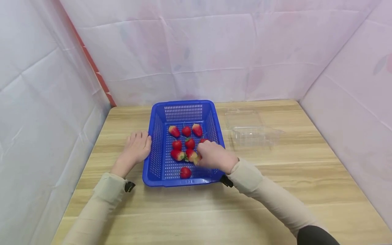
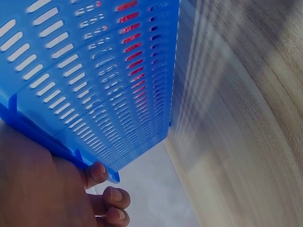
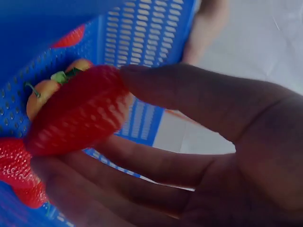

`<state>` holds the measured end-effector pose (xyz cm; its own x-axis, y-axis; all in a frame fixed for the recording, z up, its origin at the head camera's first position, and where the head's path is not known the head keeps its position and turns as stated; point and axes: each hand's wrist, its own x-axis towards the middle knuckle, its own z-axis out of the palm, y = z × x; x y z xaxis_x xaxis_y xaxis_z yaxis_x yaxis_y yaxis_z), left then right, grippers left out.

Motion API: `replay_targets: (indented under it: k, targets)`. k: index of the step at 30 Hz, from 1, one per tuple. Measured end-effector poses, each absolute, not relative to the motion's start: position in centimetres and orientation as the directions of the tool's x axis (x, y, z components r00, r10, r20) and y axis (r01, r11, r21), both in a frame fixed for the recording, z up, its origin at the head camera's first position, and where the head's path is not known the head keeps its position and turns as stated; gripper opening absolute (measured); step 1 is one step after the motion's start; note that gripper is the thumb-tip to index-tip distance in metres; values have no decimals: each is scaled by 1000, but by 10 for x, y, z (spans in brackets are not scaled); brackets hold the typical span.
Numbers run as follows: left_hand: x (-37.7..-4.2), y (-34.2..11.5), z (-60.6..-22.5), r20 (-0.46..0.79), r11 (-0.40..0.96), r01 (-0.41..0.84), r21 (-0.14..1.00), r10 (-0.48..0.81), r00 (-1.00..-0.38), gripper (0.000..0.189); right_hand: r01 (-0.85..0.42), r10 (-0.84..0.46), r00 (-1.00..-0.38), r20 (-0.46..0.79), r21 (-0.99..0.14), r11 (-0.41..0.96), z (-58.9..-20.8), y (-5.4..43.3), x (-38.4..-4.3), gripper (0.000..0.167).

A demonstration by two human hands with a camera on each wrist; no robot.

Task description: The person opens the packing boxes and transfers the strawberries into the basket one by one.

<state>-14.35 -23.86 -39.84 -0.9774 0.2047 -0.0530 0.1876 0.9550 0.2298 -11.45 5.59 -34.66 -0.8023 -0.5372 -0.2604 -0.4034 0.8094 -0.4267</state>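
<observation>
A blue plastic basket (image 1: 183, 183) with slotted walls holds several red strawberries (image 1: 185, 172), some pale near the leafy end. My right hand (image 1: 215, 157) reaches in over the right side and grips one strawberry (image 3: 80, 113) between thumb and fingers. That strawberry is mostly red with a paler end, close above the others in the right wrist view. Outside the basket, my left hand (image 1: 136, 147) rests along the left rim, its fingers fairly straight and pointing away from me. In the left wrist view its fingertips (image 2: 116, 195) show just past the rim.
To the right of the basket stands a clear plastic clamshell box (image 1: 249, 136), its lid raised at the back. Everything rests on a wooden table (image 1: 275, 190). White patterned cloth (image 1: 208, 61) hangs behind and at both sides.
</observation>
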Motion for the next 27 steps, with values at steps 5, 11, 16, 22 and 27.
replay_targets:
  k: [5, 11, 16, 22, 27]
  targets:
    - [-143, -239, -395, -66, 955, 182, 234, 203, -977, 35, -485, -574, -733, -364, -311, 817, -345, 39, -111, 16]
    - [-143, -239, -394, -60, 949, 193, 248, 214, -975, 35, -552, -558, -685, -469, -165, 817, -345, 20, -111, 15]
    - [-141, -240, -396, -79, 951, 180, 250, 206, -975, 35, -556, -537, -666, -518, -134, 820, -350, 10, -115, 28]
    - [-142, -238, -395, -66, 950, 176, 257, 199, -978, 34, -539, -487, -653, -580, -96, 837, -363, 4, -125, 36]
    - [-141, -239, -394, -73, 947, 177, 268, 204, -976, 34, -563, -467, -636, -614, -46, 825, -375, -2, -131, 37]
